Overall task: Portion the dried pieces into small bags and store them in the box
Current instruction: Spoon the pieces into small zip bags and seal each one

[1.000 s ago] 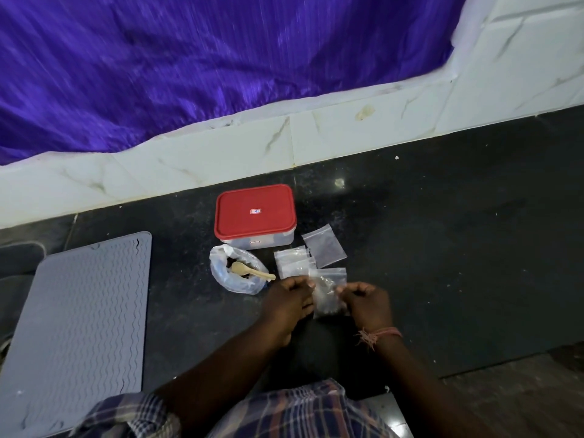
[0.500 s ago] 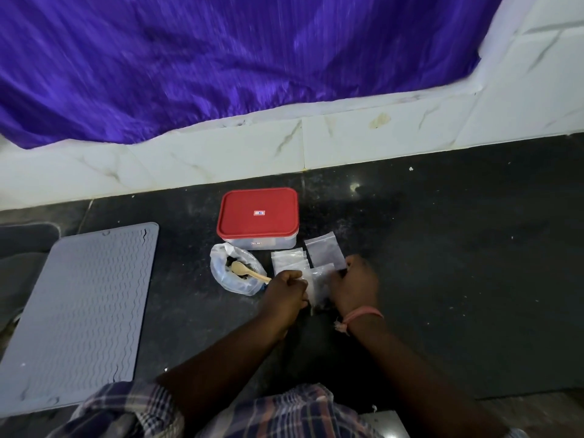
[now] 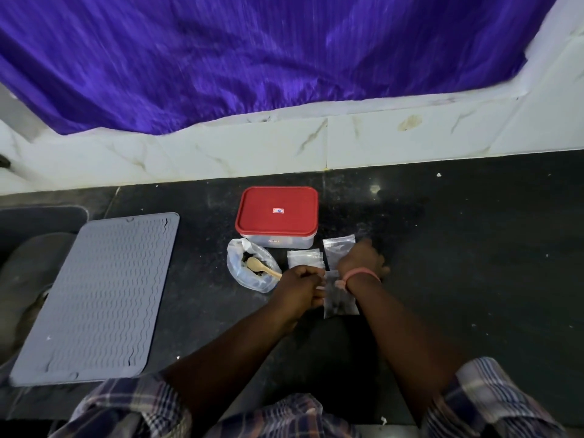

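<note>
A clear box with a red lid (image 3: 276,213) stands closed on the black counter. In front of it on the left, an open plastic bag (image 3: 240,273) holds dark dried pieces and a wooden spoon (image 3: 262,267). A small filled bag (image 3: 340,300) lies flat between my wrists. My left hand (image 3: 301,287) pinches its top left edge with curled fingers. A stack of empty small bags (image 3: 305,258) lies just beyond that hand. My right hand (image 3: 361,259) reaches forward over the near right part of another small bag (image 3: 336,246); its fingers are hidden.
A grey ribbed mat (image 3: 104,295) lies on the left of the counter, next to a dark sink edge (image 3: 41,216). White marble tiles (image 3: 379,140) and a purple cloth (image 3: 284,49) rise behind the counter. Bare black counter (image 3: 474,263) stretches to the right.
My right hand left the filled bag's top and moved forward onto the separate small bag. The left hand stays at the filled bag's edge. The camera tilted up a little.
</note>
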Demonstrator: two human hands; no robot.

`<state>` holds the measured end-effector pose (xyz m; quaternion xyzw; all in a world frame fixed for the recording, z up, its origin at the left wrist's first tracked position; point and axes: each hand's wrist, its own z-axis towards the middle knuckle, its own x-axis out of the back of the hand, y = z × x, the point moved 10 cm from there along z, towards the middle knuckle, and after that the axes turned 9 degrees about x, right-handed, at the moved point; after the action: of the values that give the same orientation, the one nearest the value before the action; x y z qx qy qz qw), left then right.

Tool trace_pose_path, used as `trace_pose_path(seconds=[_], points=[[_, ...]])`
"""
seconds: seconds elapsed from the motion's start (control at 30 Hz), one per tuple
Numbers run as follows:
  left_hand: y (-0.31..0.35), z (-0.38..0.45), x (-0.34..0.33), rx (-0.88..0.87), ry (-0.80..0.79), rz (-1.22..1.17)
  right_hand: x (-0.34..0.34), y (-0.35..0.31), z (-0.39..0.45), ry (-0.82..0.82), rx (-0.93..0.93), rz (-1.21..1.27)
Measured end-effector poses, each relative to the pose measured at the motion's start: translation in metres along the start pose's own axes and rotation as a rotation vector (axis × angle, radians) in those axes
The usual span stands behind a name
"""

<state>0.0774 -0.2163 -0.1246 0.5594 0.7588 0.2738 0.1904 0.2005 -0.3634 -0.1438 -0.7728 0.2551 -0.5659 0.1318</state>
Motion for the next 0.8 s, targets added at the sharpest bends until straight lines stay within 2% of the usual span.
trace_pose_path(seconds=[0.1,0.23,0.37,0.47,0.53,0.63,0.8], points=[[0.000,-0.006,0.005,0.004,-0.045,-0.027,-0.001,-0.001,0.005,-0.010,-0.020,0.061],[0.000,-0.013,0.015,-0.009,-0.083,-0.100,0.020,-0.009,-0.005,0.148,0.014,0.186],[0.009,-0.017,0.044,-0.053,-0.096,-0.172,0.024,-0.026,-0.050,0.262,0.125,0.606],[0.014,-0.018,0.072,-0.068,-0.079,-0.234,0.015,-0.036,-0.085,0.262,0.097,0.925],[0.010,-0.019,0.081,-0.052,-0.103,-0.259,0.000,-0.046,-0.105,0.183,0.065,1.035],[-0.002,-0.021,0.096,-0.015,-0.135,-0.305,-0.036,-0.073,-0.139,-0.028,0.060,1.072],[-0.020,-0.012,0.142,-0.003,0.014,-0.395,-0.071,-0.089,-0.176,-0.135,0.142,0.951]])
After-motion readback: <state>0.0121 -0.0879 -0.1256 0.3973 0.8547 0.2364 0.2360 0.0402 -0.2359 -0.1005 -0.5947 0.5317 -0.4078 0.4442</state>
